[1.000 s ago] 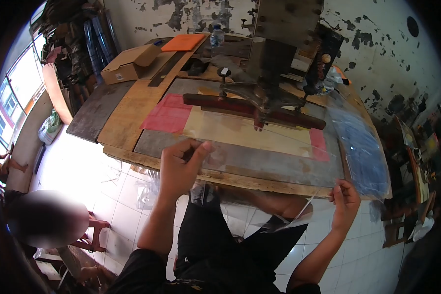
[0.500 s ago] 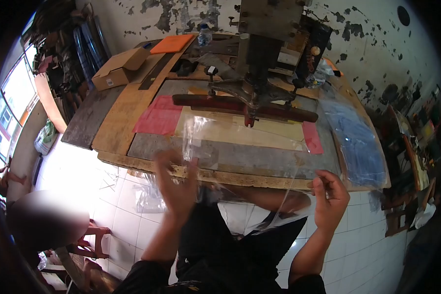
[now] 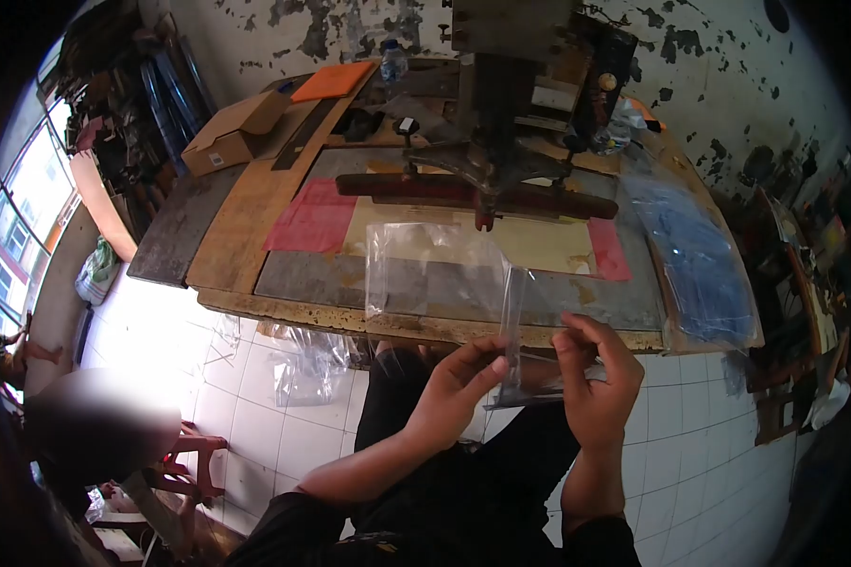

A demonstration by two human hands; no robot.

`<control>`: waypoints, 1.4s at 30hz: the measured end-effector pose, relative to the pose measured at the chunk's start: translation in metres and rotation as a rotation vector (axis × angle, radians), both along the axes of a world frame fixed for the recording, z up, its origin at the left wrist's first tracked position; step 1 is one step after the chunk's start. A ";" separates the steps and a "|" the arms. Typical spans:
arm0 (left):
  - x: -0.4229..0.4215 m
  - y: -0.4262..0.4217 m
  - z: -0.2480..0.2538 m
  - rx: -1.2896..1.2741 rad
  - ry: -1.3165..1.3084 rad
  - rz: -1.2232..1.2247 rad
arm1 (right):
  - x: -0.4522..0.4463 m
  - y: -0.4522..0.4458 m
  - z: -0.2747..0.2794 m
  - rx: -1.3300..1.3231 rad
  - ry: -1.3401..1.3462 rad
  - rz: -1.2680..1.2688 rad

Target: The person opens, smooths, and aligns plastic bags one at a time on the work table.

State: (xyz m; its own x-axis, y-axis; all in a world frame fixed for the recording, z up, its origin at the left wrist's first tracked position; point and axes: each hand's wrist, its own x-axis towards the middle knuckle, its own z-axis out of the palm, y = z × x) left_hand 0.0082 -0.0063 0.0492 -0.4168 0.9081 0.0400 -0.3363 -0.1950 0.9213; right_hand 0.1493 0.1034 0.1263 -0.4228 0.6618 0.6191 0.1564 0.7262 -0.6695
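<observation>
A clear plastic sheet [image 3: 435,274], creased down its right part, stands between my hands at the front edge of the worktable. My left hand [image 3: 459,392] pinches its lower edge near the crease. On the right, my right hand [image 3: 598,378] has thumb and fingers closed at the sheet's right side. Behind the sheet, a press with a long dark red bar [image 3: 482,198] stands over a cream board [image 3: 539,244]. Pink pieces [image 3: 310,217] lie at both ends of that board.
A stack of bluish clear plastic [image 3: 695,265] lies on the table's right side. An opened cardboard box [image 3: 232,132] and orange sheets [image 3: 333,82] sit at the back left. Plastic bags [image 3: 307,369] lie below the table's edge. A person beside a red stool [image 3: 199,458] is at lower left.
My left hand has moved right and down, now gripping the plastic sheet near its crease. My right hand has moved slightly left, and the sheet now stands more upright.
</observation>
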 end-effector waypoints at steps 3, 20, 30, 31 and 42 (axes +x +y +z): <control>0.001 -0.001 0.000 0.056 -0.344 -0.039 | 0.000 0.000 -0.001 0.117 -0.005 -0.028; -0.051 -0.045 0.041 0.335 -0.146 0.060 | 0.022 0.009 -0.070 -0.472 -0.281 0.564; -0.084 -0.086 0.045 0.509 0.149 0.124 | -0.007 -0.007 -0.216 -0.990 -0.229 0.955; -0.090 -0.094 0.049 0.500 0.218 0.157 | -0.001 -0.007 -0.191 -1.120 -0.203 0.804; -0.127 -0.116 0.121 0.300 0.689 0.659 | 0.076 0.027 -0.081 -0.656 -0.104 0.446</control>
State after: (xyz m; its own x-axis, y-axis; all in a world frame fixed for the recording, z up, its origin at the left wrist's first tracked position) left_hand -0.1185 -0.1220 0.1705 -0.6331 0.4167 0.6523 0.5114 -0.4073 0.7566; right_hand 0.2248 0.1301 0.0456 -0.7672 0.6327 0.1052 0.0290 0.1982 -0.9797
